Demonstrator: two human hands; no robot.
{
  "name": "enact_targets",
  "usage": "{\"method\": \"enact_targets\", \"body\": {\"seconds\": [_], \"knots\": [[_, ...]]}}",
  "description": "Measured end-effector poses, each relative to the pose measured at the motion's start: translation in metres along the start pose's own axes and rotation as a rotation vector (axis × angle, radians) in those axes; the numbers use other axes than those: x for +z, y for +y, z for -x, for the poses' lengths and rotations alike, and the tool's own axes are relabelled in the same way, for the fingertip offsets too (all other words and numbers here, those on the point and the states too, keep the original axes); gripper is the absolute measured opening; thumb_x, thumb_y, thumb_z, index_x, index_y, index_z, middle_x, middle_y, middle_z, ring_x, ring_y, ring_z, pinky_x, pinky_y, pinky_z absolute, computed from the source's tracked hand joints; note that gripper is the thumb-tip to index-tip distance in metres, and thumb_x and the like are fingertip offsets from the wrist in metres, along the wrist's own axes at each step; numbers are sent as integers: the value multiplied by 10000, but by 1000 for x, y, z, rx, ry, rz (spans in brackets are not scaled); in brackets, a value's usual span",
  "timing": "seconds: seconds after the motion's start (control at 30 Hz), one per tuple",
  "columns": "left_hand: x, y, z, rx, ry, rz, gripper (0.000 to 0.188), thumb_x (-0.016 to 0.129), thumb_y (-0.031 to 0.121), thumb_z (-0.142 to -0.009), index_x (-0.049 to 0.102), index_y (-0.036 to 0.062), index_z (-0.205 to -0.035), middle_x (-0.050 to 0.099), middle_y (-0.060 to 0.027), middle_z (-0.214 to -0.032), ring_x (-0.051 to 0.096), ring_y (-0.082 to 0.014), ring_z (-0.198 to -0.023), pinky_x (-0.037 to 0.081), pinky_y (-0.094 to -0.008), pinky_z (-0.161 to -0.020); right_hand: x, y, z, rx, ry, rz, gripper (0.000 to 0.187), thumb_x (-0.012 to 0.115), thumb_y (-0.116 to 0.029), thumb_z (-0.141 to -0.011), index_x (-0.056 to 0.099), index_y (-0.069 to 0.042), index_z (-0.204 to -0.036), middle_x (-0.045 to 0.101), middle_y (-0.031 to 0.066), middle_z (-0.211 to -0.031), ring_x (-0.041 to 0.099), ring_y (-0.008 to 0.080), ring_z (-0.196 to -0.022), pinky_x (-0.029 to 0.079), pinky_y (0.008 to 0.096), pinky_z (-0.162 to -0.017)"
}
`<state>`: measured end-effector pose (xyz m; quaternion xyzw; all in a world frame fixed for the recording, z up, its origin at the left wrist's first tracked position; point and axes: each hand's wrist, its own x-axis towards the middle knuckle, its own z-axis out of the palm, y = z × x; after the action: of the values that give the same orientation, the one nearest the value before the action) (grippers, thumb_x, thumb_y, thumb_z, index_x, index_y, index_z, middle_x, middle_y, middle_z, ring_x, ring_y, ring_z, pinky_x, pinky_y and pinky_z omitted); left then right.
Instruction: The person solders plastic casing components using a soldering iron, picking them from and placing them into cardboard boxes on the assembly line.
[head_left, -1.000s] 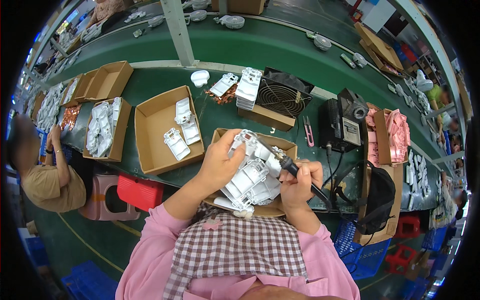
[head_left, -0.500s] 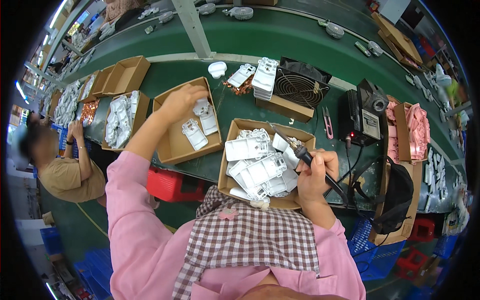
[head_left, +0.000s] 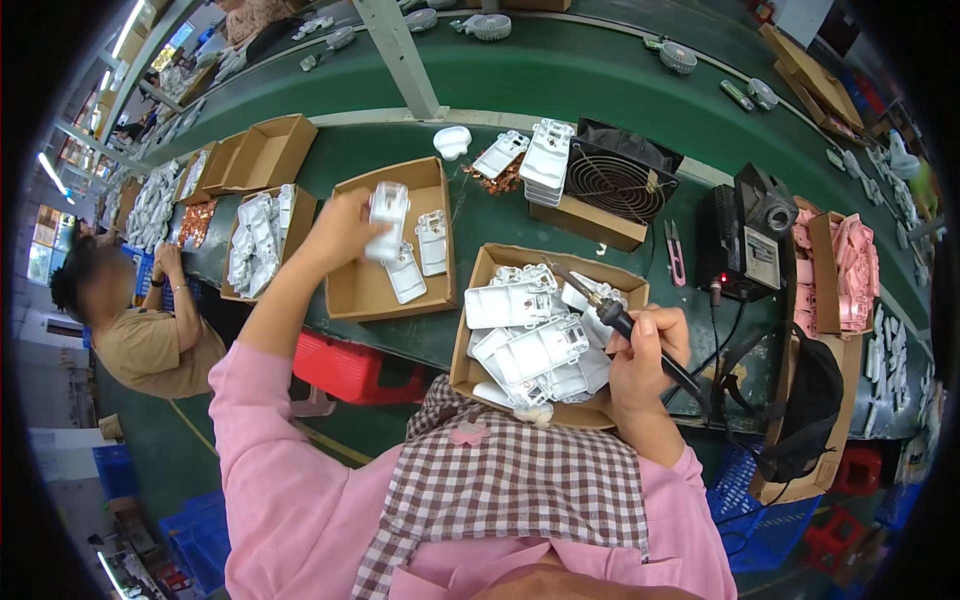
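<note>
Brown cardboard box; leftward: left hand, fingers pinching oblong white plastic housing; right edge: right hand, closed round slim black soldering iron.

Fairly even indoor light covered the bench, and a tube light glared at upper left. Straight lines bowed toward the blackened rim; motion smeared the held white part.

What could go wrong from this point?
The soldering iron in the right hand points across the piled white housings in the near box; if the tip is hot, which the picture cannot show, it might mark one.

The left hand holds a white casing over the left carton, where other casings lie; dropping it could scuff them.
</note>
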<state>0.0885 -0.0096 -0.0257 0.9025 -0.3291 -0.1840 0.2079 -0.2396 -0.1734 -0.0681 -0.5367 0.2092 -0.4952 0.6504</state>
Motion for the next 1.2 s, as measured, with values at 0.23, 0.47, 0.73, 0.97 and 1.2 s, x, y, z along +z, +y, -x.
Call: {"method": "enact_targets", "body": {"seconds": [0.23, 0.47, 0.73, 0.97, 1.2], "knots": [[49, -33, 33, -275, -192, 292, 640, 776, 76, -707, 361, -66, -1173, 612, -108, -740, 580, -136, -481, 461, -268, -367, -3, 1, -1, 37, -37, -15, 172, 556, -148, -880, 490, -7, -808, 537, 70, -676, 469, 86, -489, 403, 215, -475], [55, -45, 29, -231, -155, 472, 527, 756, 79, -734, 396, 33, -1117, 594, -50, -772, 566, -107, -556, 431, -220, -415, 1, 0, -2, 41, -9, -10, 182, 533, -147, -878, 474, -9, -777, 473, 53, -620, 406, 79, -451, 385, 214, -439], [45, -18, 7, -225, -181, 736, 611, 722, 31, -745, 402, -11, -1264, 627, -96, -959, 623, -155, -749, 500, -263, -537, -6, 5, -1, 13, -1, -45, 167, 545, -134, -882, 491, 0, -797, 512, 61, -646, 443, 79, -473, 391, 215, -456], [78, -16, -12, -183, -239, 628, 614, 723, 113, -775, 405, -40, -1277, 620, -121, -1031, 597, -203, -954, 476, -332, -858, 1, 2, -4, 0, 20, -28, 166, 535, -132, -875, 464, -21, -776, 463, 48, -609, 369, 68, -440, 349, 208, -414], [88, -23, -6, -6, -126, 605, 631, 718, 129, -777, 386, -46, -1285, 612, -128, -1064, 595, -189, -951, 494, -318, -816, 2, 3, -4, 15, 36, -35, 168, 535, -136, -875, 465, -20, -776, 455, 45, -605, 347, 65, -430, 340, 209, -401]]}}
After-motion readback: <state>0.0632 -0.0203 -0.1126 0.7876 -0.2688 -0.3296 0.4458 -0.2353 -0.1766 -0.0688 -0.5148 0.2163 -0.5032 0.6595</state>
